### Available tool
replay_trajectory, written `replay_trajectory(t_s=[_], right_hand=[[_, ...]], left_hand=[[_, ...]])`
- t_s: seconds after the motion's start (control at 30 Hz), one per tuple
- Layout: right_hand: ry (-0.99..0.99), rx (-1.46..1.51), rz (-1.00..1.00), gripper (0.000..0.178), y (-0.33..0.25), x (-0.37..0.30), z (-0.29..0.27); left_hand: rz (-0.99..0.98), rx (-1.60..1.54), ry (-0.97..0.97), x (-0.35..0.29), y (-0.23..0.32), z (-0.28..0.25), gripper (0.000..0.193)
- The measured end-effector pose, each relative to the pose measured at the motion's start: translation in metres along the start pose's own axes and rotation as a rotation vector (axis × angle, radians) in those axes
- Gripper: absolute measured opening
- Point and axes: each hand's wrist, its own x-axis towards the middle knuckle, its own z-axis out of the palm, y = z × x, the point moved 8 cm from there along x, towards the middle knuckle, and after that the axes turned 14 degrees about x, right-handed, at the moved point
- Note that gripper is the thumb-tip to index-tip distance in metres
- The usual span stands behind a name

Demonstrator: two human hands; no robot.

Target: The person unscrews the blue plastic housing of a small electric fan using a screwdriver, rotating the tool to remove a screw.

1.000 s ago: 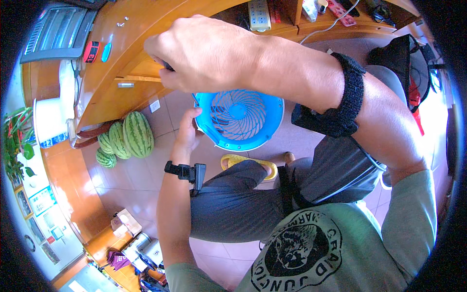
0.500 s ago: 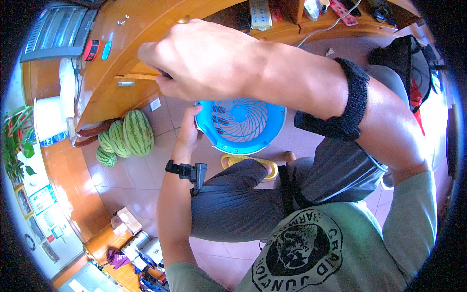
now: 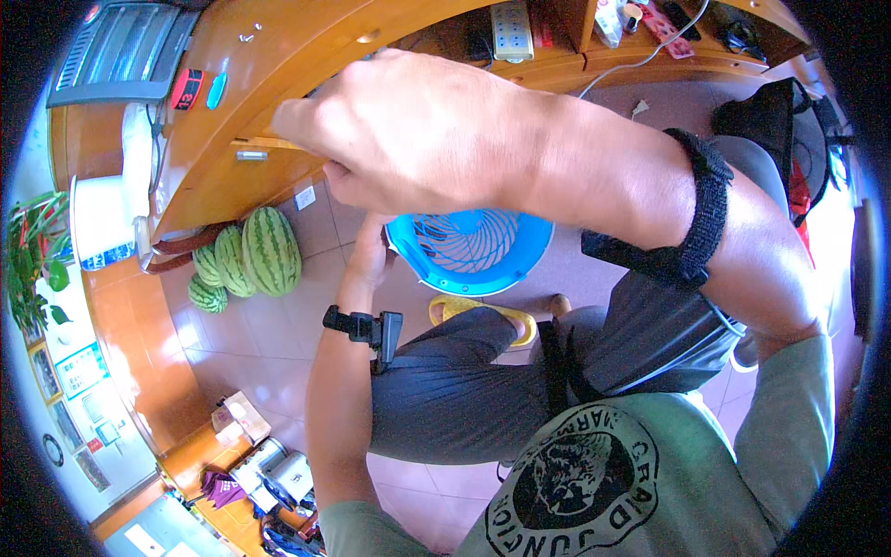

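Observation:
My right hand (image 3: 408, 135) is closed in a fist above the blue fan, its knuckles toward me. What it holds, if anything, is hidden beneath the fingers. The round fan (image 3: 497, 278) has a bright blue rim and a spiral grille, and my right forearm covers its upper part. My left hand (image 3: 369, 255) grips the left edge of the fan's rim; most of its fingers are out of sight behind the rim and the right hand. Black straps with small devices are on both wrists.
A curved wooden desk (image 3: 209, 148) runs along the far left, with a red band (image 3: 187, 90) and a blue strip (image 3: 216, 91) on it. Several watermelons (image 3: 271, 251) lie on the tiled floor. A power strip (image 3: 512, 30) sits on the far shelf. Yellow slippers (image 3: 459, 306) are below the fan.
The whole view has shifted slightly. My right fist has lowered a little and turned, hiding the dark bit that showed under its fingers and covering more of the left hand. The left hand still holds the rim.

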Motion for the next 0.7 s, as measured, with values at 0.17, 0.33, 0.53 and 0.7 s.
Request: replay_trajectory(t_s=[0.17, 0.33, 0.53, 0.7], right_hand=[[0.026, 0.015, 0.034, 0.025, 0.007, -0.002, -0.008], [0.027, 0.058, 0.002, 0.023, 0.005, -0.005, -0.007], [-0.03, 0.068, -0.007, 0.024, -0.002, -0.005, -0.002], [-0.045, 0.083, -0.067, 0.025, -0.005, -0.005, 0.001]], left_hand=[[-0.076, 0.071, -0.005, -0.003, 0.007, 0.009, 0.043], [-0.048, 0.085, -0.052, -0.004, 0.007, 0.011, 0.043], [-0.001, -0.003, 0.046, -0.003, 0.004, 0.006, 0.043], [-0.04, 0.168, -0.01, -0.004, 0.003, 0.002, 0.045]])
